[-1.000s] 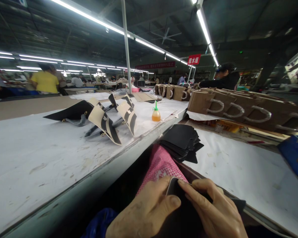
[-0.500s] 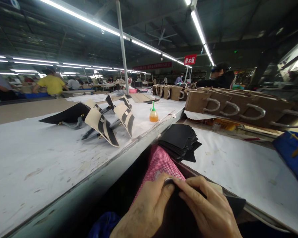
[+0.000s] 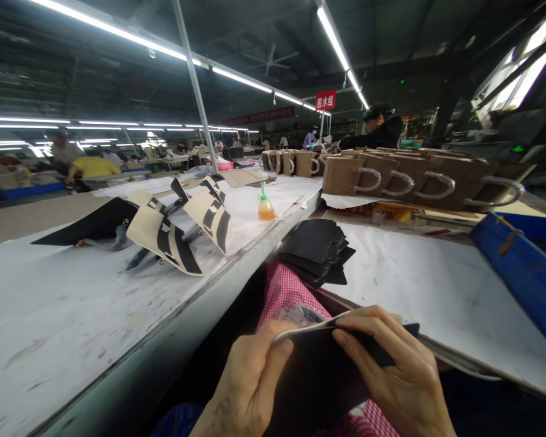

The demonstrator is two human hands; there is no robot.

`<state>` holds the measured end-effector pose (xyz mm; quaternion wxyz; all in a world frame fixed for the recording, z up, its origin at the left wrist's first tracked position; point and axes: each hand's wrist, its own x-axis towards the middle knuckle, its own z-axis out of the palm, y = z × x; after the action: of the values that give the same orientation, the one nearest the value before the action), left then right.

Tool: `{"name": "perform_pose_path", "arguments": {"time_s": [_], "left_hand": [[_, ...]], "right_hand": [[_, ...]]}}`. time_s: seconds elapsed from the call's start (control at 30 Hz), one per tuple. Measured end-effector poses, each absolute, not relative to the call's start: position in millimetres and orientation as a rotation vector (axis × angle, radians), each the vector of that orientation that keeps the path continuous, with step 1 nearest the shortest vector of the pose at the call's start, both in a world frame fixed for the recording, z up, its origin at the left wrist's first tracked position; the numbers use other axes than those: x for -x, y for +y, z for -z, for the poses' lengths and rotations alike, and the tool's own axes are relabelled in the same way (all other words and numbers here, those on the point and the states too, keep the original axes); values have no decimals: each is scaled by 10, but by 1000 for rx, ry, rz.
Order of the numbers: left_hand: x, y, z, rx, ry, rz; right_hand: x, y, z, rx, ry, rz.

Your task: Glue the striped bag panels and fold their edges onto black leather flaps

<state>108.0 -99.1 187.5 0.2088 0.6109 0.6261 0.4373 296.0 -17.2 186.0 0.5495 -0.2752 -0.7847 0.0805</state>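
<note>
Over my lap I hold a black panel (image 3: 318, 370) with a pale layer along its upper edge. My left hand (image 3: 250, 370) pinches its left corner, thumb on the black face. On the right, my right hand (image 3: 391, 364) grips the same upper edge between thumb and fingers. Behind the panel a bit of clear, shiny material (image 3: 303, 314) shows over the pink checked cloth (image 3: 284, 291) on my lap. Just beyond my knee lies a stack of black panels (image 3: 312, 246). Most of the held panel's far side is hidden.
Cream-and-black curved panels (image 3: 164, 237) with straps stand on the left white table (image 3: 73, 315). A glue-coloured squeeze bottle (image 3: 266, 206) with a green tip stands near its edge. Brown bag pieces with wrapped handles (image 3: 391, 176) line the right. A blue bin (image 3: 523, 279) sits far right. Several people are beyond.
My hands have moved apart along the panel's upper edge, and more of its black face and pale edge shows. The view has shifted slightly right.
</note>
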Motion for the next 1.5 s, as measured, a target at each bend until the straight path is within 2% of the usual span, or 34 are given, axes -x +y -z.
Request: {"name": "perform_pose_path", "arguments": {"time_s": [0.27,0.43,0.67,0.83,0.93,1.07,1.13,1.23,1.3,1.5], "left_hand": [[-1058,-986,-1907,-2018,1651,-1381],[-1013,-960,-1917,-2312,1543,-1449],[-989,-901,-1936,-2658,1314,-1277],[-943,-829,-1974,-2534,1246,-1251],[-872,-782,-1990,-2394,1451,-1114],[-930,-720,-1994,-2649,1878,-938],[-1060,-664,-2032,-2681,1972,-668],[-1246,-556,-2140,-2404,2060,-97],[-1271,-502,-2194,-2237,2088,88],[-960,-525,-2080,-2106,2125,-176]], "right_hand": [[-3044,-130,-1776,815,-1811,-244],[-3114,-112,-1735,900,-1797,-409],[-3173,-97,-1792,862,-1933,-504],[-3145,-49,-1764,889,-2052,-407],[-3057,-43,-1728,901,-2105,-281],[-2874,-108,-1753,836,-2159,-24],[-2788,-155,-1791,772,-2168,81],[-2756,-208,-1830,727,-2191,175],[-2841,-224,-1815,756,-2193,205],[-3428,-238,-1494,963,-1984,179]]}}
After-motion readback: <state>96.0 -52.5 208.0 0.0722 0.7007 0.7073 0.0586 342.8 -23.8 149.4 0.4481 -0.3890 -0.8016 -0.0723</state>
